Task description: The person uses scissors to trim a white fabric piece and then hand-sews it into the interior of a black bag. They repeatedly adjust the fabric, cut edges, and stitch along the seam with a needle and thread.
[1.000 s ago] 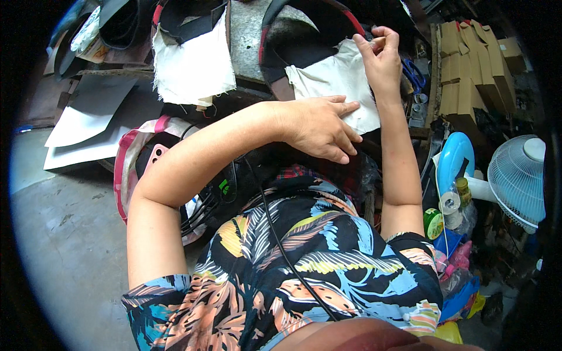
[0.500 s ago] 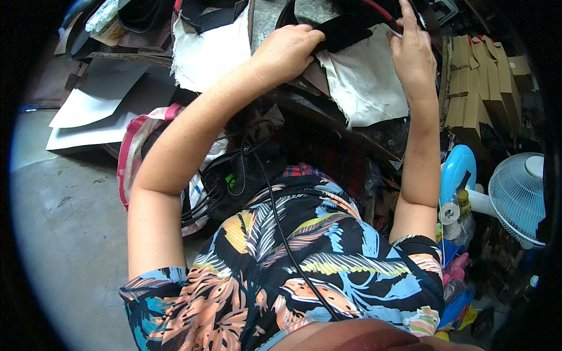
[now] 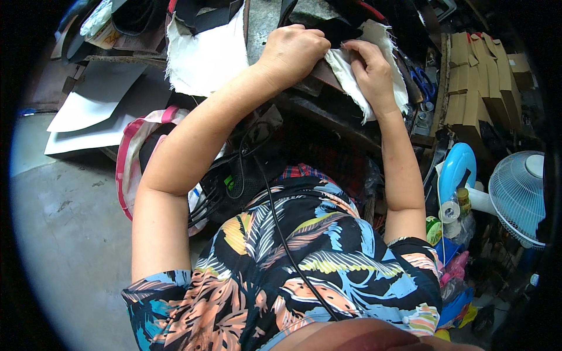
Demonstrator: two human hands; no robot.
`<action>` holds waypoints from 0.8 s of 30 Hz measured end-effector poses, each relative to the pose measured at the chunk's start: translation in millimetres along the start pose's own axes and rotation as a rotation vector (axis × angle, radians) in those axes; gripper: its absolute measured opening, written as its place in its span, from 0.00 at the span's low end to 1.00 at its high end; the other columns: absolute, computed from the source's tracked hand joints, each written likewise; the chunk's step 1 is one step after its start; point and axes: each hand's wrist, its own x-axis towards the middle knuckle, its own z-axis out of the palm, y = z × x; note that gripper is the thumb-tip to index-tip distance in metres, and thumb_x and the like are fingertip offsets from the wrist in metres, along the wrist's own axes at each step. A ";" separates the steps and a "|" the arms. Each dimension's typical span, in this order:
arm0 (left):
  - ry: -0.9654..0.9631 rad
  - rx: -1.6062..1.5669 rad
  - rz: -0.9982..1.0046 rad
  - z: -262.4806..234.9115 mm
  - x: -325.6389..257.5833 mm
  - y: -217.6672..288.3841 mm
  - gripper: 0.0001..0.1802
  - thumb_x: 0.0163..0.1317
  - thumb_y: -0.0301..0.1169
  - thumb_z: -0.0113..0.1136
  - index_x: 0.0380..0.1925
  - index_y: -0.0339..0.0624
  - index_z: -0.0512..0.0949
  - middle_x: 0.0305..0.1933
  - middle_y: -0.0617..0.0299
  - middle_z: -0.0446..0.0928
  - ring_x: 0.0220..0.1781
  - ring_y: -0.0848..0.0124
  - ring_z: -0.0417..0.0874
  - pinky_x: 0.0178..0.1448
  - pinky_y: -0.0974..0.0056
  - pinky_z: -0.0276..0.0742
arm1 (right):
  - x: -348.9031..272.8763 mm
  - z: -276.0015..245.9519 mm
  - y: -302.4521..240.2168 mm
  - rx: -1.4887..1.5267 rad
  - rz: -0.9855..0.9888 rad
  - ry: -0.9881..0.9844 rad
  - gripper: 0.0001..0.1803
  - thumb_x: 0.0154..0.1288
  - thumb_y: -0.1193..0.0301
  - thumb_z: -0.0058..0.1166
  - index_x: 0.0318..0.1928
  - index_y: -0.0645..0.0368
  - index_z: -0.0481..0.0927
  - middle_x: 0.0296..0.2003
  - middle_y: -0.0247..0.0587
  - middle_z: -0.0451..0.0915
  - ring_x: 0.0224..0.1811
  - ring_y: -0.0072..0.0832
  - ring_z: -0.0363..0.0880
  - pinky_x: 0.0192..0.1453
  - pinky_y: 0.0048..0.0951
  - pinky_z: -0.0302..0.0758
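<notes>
My left hand (image 3: 295, 52) is closed, knuckles up, at the upper middle of the bench. Its fingertips are hidden, beside the left edge of a white cloth piece (image 3: 348, 73) with frayed edges. My right hand (image 3: 372, 73) lies over that cloth, thumb and fingers bent together on its upper left part, which is bunched up. Behind both hands is a black fabric piece (image 3: 339, 29), partly covered by the left hand. Further left, a second frayed white cloth (image 3: 208, 55) hangs over the bench edge below black pieces (image 3: 213, 19).
White sheets (image 3: 96, 96) lie at the left, above a bag with a pink rim (image 3: 124, 158). Blue-handled scissors (image 3: 424, 85) are right of the right hand. Folded cardboard (image 3: 468, 88) and a fan (image 3: 521, 187) stand farther right. A black cable (image 3: 270, 205) runs down my front.
My right hand has come down and left from the black piece's far end onto the white cloth, which is now bunched. The left hand has moved slightly right and curled tighter. Scissors have come into view.
</notes>
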 end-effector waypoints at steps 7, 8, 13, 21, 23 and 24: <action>0.044 -0.164 0.049 -10.2 -8.9 -9.3 0.03 0.60 0.27 0.60 0.33 0.42 0.78 0.35 0.55 0.78 0.39 0.54 0.83 0.41 0.55 0.80 | -2.8 -1.2 4.8 -0.080 -0.032 -0.069 0.12 0.58 0.82 0.55 0.42 0.61 0.84 0.45 0.43 0.84 0.49 0.35 0.82 0.54 0.30 0.78; 0.026 -0.204 0.046 -12.9 -11.9 -11.6 0.03 0.60 0.27 0.60 0.34 0.41 0.78 0.35 0.55 0.78 0.39 0.53 0.83 0.41 0.55 0.79 | -2.4 -1.2 5.2 -0.073 -0.032 -0.077 0.12 0.58 0.82 0.55 0.42 0.61 0.84 0.45 0.43 0.84 0.48 0.36 0.82 0.54 0.30 0.78; -0.016 -0.301 0.052 -22.1 -21.6 -17.9 0.04 0.58 0.25 0.60 0.34 0.40 0.76 0.36 0.54 0.77 0.37 0.53 0.83 0.40 0.54 0.79 | -1.6 -2.3 0.3 -0.009 0.024 -0.105 0.09 0.61 0.76 0.58 0.43 0.61 0.84 0.46 0.42 0.85 0.49 0.34 0.83 0.55 0.31 0.78; 0.124 -0.185 -0.119 -7.4 -6.3 -6.1 0.07 0.65 0.31 0.55 0.38 0.39 0.73 0.38 0.50 0.75 0.37 0.48 0.81 0.41 0.50 0.79 | 1.6 -7.6 -29.4 -0.297 0.004 -0.238 0.23 0.64 0.56 0.63 0.53 0.59 0.81 0.49 0.40 0.84 0.48 0.26 0.84 0.51 0.31 0.78; 0.100 -0.179 -0.154 -6.5 -4.6 -5.8 0.11 0.65 0.34 0.57 0.41 0.39 0.74 0.40 0.51 0.77 0.39 0.49 0.82 0.42 0.51 0.80 | 1.3 -4.5 -25.2 -0.139 0.199 -0.248 0.18 0.68 0.62 0.60 0.53 0.60 0.82 0.47 0.37 0.85 0.46 0.21 0.83 0.48 0.26 0.78; 0.091 -0.177 -0.168 -7.1 -3.5 -5.7 0.13 0.65 0.36 0.58 0.42 0.39 0.74 0.41 0.51 0.77 0.40 0.50 0.83 0.42 0.51 0.80 | 2.4 -5.0 -19.6 0.035 0.381 -0.235 0.16 0.70 0.65 0.58 0.53 0.60 0.83 0.46 0.36 0.86 0.45 0.18 0.82 0.47 0.23 0.77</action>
